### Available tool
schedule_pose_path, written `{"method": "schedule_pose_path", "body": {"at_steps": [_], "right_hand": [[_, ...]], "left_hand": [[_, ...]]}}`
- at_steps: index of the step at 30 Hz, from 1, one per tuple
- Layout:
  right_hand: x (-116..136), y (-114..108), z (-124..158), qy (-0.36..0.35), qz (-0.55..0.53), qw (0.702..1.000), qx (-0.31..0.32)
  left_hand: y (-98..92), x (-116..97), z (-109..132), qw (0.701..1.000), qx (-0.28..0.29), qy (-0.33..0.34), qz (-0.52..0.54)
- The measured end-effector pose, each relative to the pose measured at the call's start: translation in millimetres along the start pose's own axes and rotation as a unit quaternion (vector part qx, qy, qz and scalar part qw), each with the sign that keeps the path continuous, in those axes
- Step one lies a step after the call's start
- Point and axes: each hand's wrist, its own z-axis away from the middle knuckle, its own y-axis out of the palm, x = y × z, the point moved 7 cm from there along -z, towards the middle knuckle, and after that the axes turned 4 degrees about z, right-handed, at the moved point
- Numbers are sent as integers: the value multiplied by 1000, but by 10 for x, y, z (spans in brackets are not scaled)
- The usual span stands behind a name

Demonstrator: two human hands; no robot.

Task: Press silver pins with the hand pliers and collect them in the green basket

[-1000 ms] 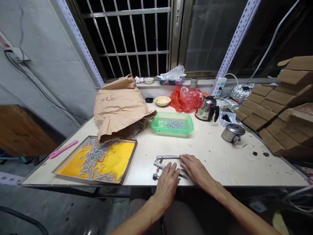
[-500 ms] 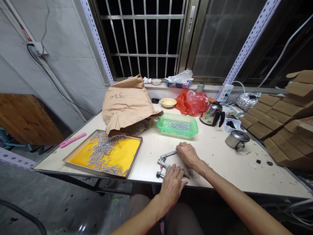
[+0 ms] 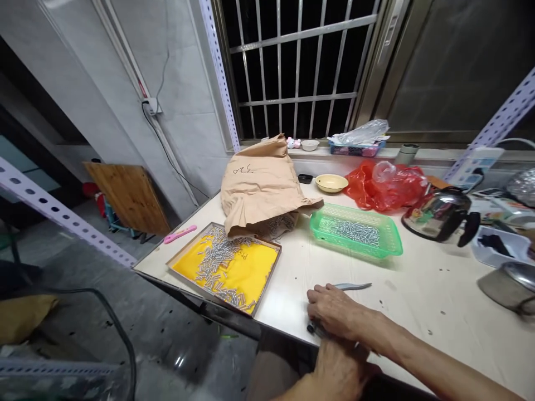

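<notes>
My right hand (image 3: pixel 334 309) is closed over a silver plier-like hand tool (image 3: pixel 354 286) near the front edge of the table. One curved metal handle sticks out beyond my fingers, and a black knob (image 3: pixel 310 328) shows below them. Most of the tool is covered. My left hand (image 3: pixel 343 362) lies under my right wrist at the table edge, its fingers hidden. To the left, a shallow tray (image 3: pixel 261 278) with a yellow bottom holds many small silver metal pieces (image 3: pixel 219 253). Similar pieces fill part of a green plastic basket (image 3: pixel 357 252) beyond my hands.
A brown paper sack (image 3: pixel 263 186) leans over the tray's back edge, its mouth showing more metal pieces. A pink-handled cutter (image 3: pixel 179 234) lies at left. Behind are a cream bowl (image 3: pixel 331 183) and red plastic bag (image 3: pixel 382 186); at right, a kettle (image 3: pixel 438 214) and metal pot (image 3: pixel 510 287).
My view has swung left. My right hand has shifted from the tool's handle end onto its head, where my left hand was. My left hand has drawn back toward me, under the right wrist.
</notes>
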Motion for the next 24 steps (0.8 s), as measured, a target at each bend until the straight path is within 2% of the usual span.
{"method": "schedule_pose_path", "body": {"at_steps": [2,5,9,11,13,16,19,21,24], "right_hand": [[26,52,1,-10,15,1000,-6],[90,138,-49,-22,38,999,-18],[100,185,-174,-15,25,999,-40],[27,99,-198,10,-2,998,-63],[-133,-134,-146,59,-45,989,-128],[-531,-665,116,137,-111,940,-291],[-1115,-1074,499,248,-82,868,-422],[-1508,-1157,679,297,-36,844,-445],[-1937,-1001,775,323,12,860,-394]], "left_hand": [[18,-6,-12,1000,-12,-5,4],[58,36,-35,998,-60,-26,6],[151,36,-42,999,-34,10,14],[97,-1,-40,999,-28,37,9],[-36,-60,-49,998,-34,58,-9],[-314,-170,-57,995,-23,91,-32],[-756,-106,4,995,-22,78,-52],[-1207,159,105,994,-66,-2,-86],[-1943,784,380,965,-111,-177,-157]]}}
